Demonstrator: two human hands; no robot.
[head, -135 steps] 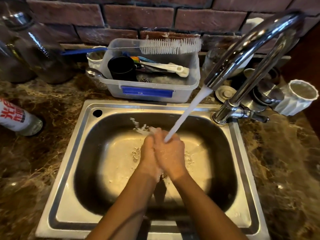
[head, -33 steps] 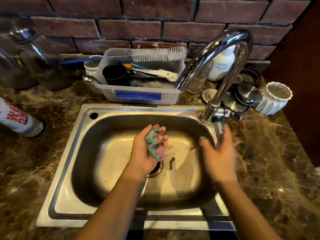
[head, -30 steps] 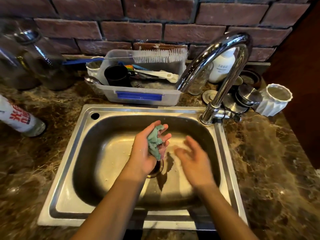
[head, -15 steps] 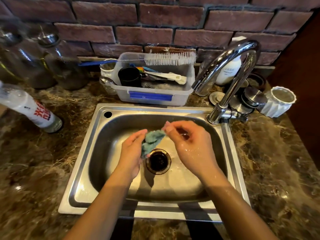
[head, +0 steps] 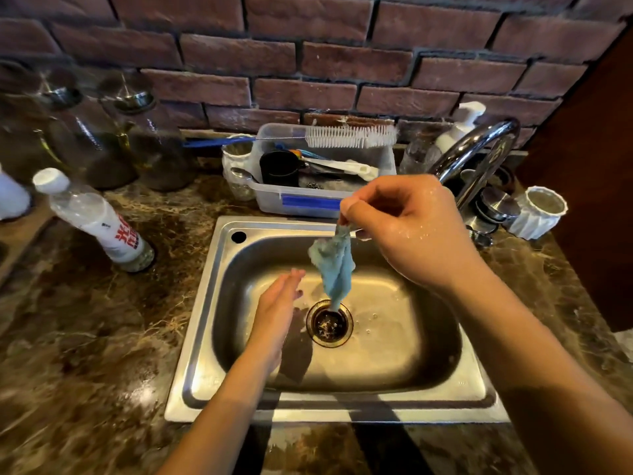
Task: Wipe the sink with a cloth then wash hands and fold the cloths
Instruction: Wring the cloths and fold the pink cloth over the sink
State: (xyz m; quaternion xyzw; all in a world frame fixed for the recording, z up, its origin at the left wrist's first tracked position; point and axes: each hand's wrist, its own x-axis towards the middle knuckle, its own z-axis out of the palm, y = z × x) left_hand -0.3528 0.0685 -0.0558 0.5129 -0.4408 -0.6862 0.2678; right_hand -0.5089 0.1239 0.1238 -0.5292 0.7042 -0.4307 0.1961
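Note:
A small wet blue cloth (head: 334, 265) hangs crumpled over the steel sink (head: 212, 299), its lower tip just above the drain (head: 329, 324). My right hand (head: 407, 231), wet with droplets, pinches the cloth's top corner between thumb and fingertips above the sink's back edge. Lower and to the left of the cloth, my left hand (head: 277, 313) is held over the basin with straight fingers and holds nothing. The tap (head: 474, 156) at the back right runs no water.
A clear plastic bin (head: 325, 197) with a white brush, a black cup and utensils stands behind the sink. A white bottle (head: 99, 221) and glass jars stand at left on the marble counter (head: 85, 337). A white cup (head: 539, 212) and metal lids sit at right.
The water stopped after the hand washing. My left hand held the cloth, then the right hand pinched it and lifted it up. The left hand let go and dropped lower.

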